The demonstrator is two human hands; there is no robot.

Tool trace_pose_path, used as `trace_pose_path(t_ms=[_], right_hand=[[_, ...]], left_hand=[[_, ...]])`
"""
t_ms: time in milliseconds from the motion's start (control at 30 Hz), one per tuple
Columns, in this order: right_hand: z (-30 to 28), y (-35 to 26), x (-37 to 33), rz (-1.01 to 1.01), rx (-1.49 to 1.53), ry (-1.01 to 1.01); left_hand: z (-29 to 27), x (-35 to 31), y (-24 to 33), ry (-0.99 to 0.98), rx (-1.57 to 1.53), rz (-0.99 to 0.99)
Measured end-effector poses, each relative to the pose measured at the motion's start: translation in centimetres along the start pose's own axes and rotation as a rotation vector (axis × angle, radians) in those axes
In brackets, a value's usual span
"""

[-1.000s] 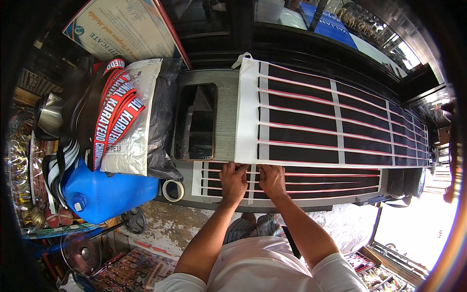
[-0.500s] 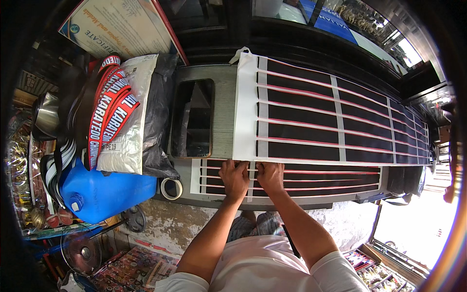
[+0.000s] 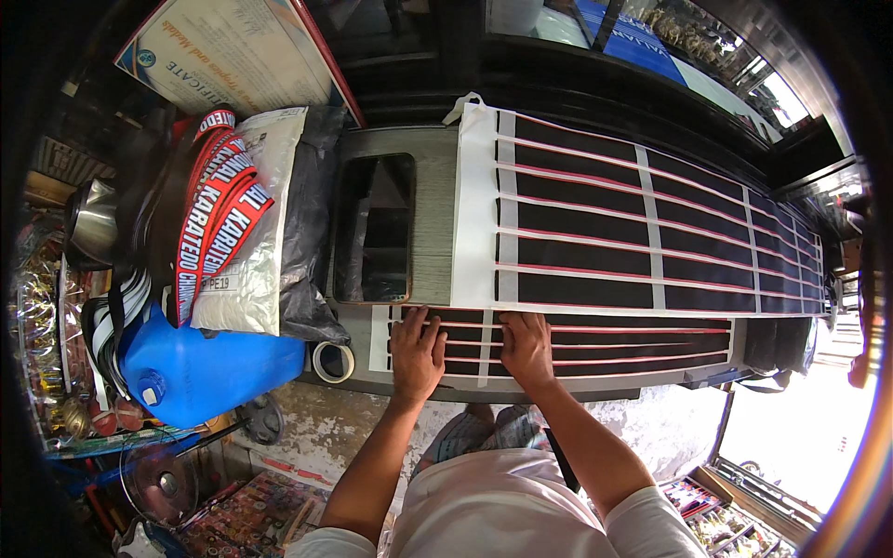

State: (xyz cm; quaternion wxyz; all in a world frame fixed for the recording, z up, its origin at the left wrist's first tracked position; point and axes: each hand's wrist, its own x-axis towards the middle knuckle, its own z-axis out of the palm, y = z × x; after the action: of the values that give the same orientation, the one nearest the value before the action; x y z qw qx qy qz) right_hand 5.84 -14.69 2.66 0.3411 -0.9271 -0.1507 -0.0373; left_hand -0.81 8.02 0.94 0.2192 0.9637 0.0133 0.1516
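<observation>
On the table lies a near sheet point(image 3: 633, 343) of long black strips with red and white edges, crossed by pale tape bands. My left hand point(image 3: 418, 355) rests on the left part of this sheet, its fingers spread and stretched toward the upper sheet's edge. My right hand point(image 3: 528, 350) lies on the same sheet just right of a tape band, fingers extended forward and holding nothing visible. A larger upper sheet point(image 3: 579, 240) of similar black panels, with a white left margin, overlaps the near sheet's far part. The fingertips of both hands reach close to its near edge.
A dark smartphone-like slab point(image 3: 374, 229) lies left of the sheets. Farther left are a white-and-grey plastic parcel point(image 3: 265, 223) with red printed ribbons point(image 3: 219, 209), a tape roll point(image 3: 333, 362) and a blue jerrycan point(image 3: 219, 367). A framed certificate point(image 3: 233, 60) leans behind.
My left hand has moved left, away from the right one, and its fingers have spread. My right hand has shifted slightly right and its fingers have straightened.
</observation>
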Motion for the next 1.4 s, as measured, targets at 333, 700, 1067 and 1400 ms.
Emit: trace_pose_path(t_ms=[333, 700, 1067, 1400], right_hand=[[-0.6, -0.6, -1.6, -0.108, -0.016, -0.023], [-0.5, -0.8, -2.2, -0.072, -0.056, -0.078], [-0.9, -1.3, -2.1, -0.057, -0.088, -0.121], [-1.1, -1.5, -1.8, -0.092, -0.101, -0.121]], left_hand=[[1.0, -2.0, -0.3, -0.221, 0.127, 0.012], [2.1, -1.2, 4.1, -0.319, 0.068, -0.036], [2.7, -1.2, 5.5, -0.341, 0.053, 0.021], [2.4, -1.3, 5.7, -0.392, 0.110, 0.014]])
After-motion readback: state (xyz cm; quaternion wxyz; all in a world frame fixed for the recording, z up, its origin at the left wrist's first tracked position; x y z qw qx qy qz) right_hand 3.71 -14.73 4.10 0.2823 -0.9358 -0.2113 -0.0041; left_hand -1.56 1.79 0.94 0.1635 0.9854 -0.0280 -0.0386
